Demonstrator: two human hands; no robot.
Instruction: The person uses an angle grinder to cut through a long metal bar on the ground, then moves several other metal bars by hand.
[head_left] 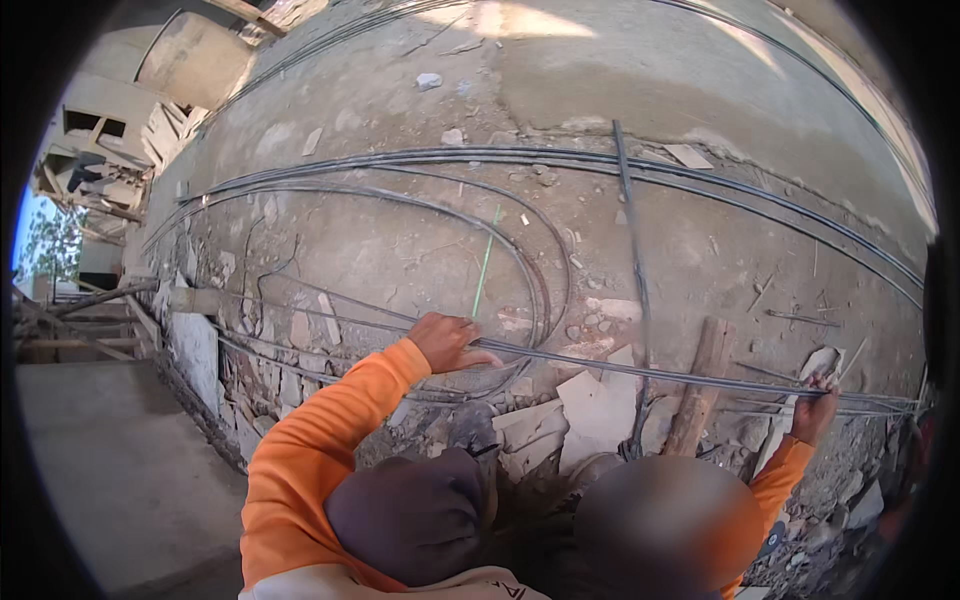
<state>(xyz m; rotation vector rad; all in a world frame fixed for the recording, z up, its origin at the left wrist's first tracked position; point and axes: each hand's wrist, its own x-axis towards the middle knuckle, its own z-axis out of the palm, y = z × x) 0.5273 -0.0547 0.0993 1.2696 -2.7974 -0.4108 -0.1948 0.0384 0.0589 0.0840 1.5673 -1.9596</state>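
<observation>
Long thin steel rods (640, 374) run across in front of my knees, bunched side by side. My left hand (445, 343) closes over them left of the middle, its thumb stretched along the near side. Far to the right, my right hand (815, 408) grips the same bunch, fingers wrapped round it. Just beyond my left hand, a thin green strip (487, 262) lies on the ground. Bent rods (535, 285) curve in a loop past it and come back under the held bunch. My palms and the undersides of the rods are hidden.
A longer bundle of rods (450, 155) stretches across the dusty ground farther off. One bar (632, 220) crosses it towards me. Near my knees are broken slabs (597, 405), rubble and a wooden post (700, 388). At left, a drop-off leads to a lower concrete floor (110, 450).
</observation>
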